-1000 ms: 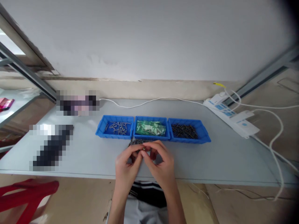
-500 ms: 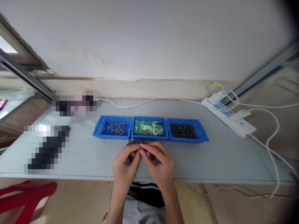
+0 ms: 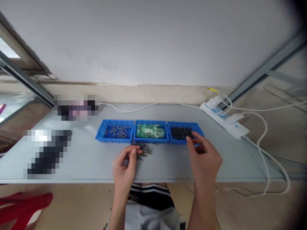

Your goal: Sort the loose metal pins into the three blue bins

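Observation:
My left hand (image 3: 124, 164) is at the left edge of a loose pile of metal screws or pins (image 3: 145, 149) on the table. Its thumb and forefinger press together; whatever is between them is too small to name. My right hand (image 3: 203, 156) hangs at the front of the right blue bin (image 3: 198, 127), thumb and forefinger tips close together over dark screws (image 3: 179, 132). What they pinch, if anything, cannot be made out. The middle blue bin (image 3: 150, 122) holds green-and-white small packets (image 3: 150, 131). Silvery pins or screws (image 3: 120, 131) lie in the left blue bin (image 3: 102, 134).
A white power strip (image 3: 224, 119) with plugs and cables stands at the right. One white cable (image 3: 129, 111) runs along the wall behind the bins. Two blurred-out items lie on the left of the grey table (image 3: 91, 166). A red stool (image 3: 31, 204) is below left.
My hands were together in front of the middle bin and have parted. The right went rightward to the right bin; the left shifted slightly left, uncovering the pile.

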`<state>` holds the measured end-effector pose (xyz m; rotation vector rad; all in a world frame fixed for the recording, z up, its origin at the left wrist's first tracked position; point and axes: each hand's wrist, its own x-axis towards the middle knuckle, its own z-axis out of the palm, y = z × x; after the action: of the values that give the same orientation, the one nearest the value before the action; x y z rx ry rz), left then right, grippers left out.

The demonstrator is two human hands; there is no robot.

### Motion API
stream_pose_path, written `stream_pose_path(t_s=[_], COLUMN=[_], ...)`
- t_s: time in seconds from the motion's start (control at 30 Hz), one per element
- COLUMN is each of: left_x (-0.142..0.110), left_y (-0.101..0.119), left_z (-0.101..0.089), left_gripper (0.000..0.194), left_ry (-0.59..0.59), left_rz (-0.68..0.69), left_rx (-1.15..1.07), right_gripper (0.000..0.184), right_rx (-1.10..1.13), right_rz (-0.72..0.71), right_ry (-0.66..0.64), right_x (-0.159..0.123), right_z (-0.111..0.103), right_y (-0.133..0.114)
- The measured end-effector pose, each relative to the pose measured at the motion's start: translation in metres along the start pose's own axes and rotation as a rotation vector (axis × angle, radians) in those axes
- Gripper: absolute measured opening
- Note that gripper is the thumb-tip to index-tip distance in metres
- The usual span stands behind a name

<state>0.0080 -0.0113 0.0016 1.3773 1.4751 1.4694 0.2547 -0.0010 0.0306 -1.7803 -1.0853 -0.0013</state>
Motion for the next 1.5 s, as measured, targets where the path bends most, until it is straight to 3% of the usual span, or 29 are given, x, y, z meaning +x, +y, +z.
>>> stream_pose_path(t_s=[0.07, 0.2, 0.27, 0.47, 0.67, 0.9, 1.07, 1.17, 1.3, 1.5], left_x=[-0.001, -0.001, -0.001, -0.001, -0.002, -0.003, -0.003, -0.003, -0.002, 0.0], left_y=[0.001, 0.001, 0.002, 0.005, 0.004, 0.008, 0.006, 0.005, 0.004, 0.007], left_z=[0.0, 0.0, 0.0, 0.0, 0.001, 0.003, 0.006, 0.007, 0.006, 0.005], left_gripper=[0.035, 0.038, 0.039, 0.043, 0.037, 0.032, 0.016, 0.02, 0.012, 0.01], left_ry=[0.007, 0.031, 0.033, 0.021, 0.01, -0.014, -0.24, -0.323, -0.282, -0.238], left_rz=[-0.014, -0.018, -0.016, -0.024, -0.019, 0.01, 0.161, 0.226, 0.176, 0.119], left_rx=[-0.004, -0.003, 0.0, -0.011, -0.019, 0.002, 0.072, 0.071, 0.042, 0.029], right_gripper=[0.034, 0.025, 0.027, 0.026, 0.017, 0.021, 0.011, 0.009, 0.009, 0.012], right_rx=[0.06, 0.169, 0.138, 0.05, 0.099, 0.184, 0.339, 0.429, 0.517, 0.615], right_rz=[0.006, -0.149, -0.204, -0.277, -0.219, -0.189, -0.248, -0.302, -0.335, -0.233], right_ry=[-0.104, -0.56, -0.667, -0.652, -0.627, -0.574, -0.506, -0.478, -0.486, -0.495], right_x=[-0.018, -0.05, -0.056, -0.058, -0.059, -0.058, -0.06, -0.063, -0.066, -0.069], right_z=[0.002, 0.019, 0.029, 0.044, 0.041, 0.035, 0.027, 0.025, 0.027, 0.034], right_y=[0.001, -0.008, -0.012, -0.012, -0.011, -0.014, -0.033, -0.043, -0.048, -0.048])
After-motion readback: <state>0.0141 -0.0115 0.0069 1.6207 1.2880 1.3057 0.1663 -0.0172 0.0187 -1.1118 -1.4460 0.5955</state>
